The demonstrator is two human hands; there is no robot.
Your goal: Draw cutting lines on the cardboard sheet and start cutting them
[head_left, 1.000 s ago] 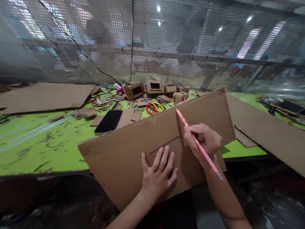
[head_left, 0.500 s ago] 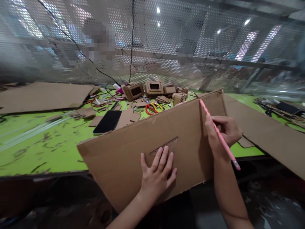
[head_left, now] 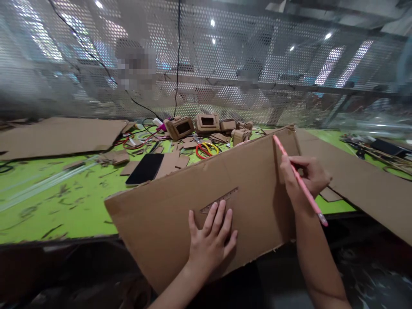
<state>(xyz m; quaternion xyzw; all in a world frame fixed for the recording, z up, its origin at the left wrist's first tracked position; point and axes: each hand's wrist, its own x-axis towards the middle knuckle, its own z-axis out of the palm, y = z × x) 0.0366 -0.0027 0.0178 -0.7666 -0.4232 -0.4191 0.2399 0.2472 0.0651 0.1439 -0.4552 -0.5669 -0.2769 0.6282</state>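
Note:
A large sheet of brown cardboard (head_left: 167, 214) leans tilted against the front edge of the table. My left hand (head_left: 210, 236) lies on it with the fingers spread, pressing a clear triangular ruler (head_left: 222, 200) flat; the lower part of the ruler is under the fingers. In my right hand (head_left: 304, 176) is a pink pencil (head_left: 304, 189), held in a writing grip. Its front end is close to the upper edge of the sheet, near the right corner; whether it touches cannot be told.
On the green table (head_left: 77, 206) lie a phone (head_left: 145, 168), red and yellow scissors (head_left: 206, 149), cardboard scraps and small cardboard boxes (head_left: 207, 122). More cardboard sheets lie at left (head_left: 61, 135) and right (head_left: 360, 176). Behind stands a perforated metal screen (head_left: 209, 60).
My right hand and the pencil have shifted slightly to the right along the upper edge of the sheet. The left hand stays on the ruler. The whole view has tilted a little.

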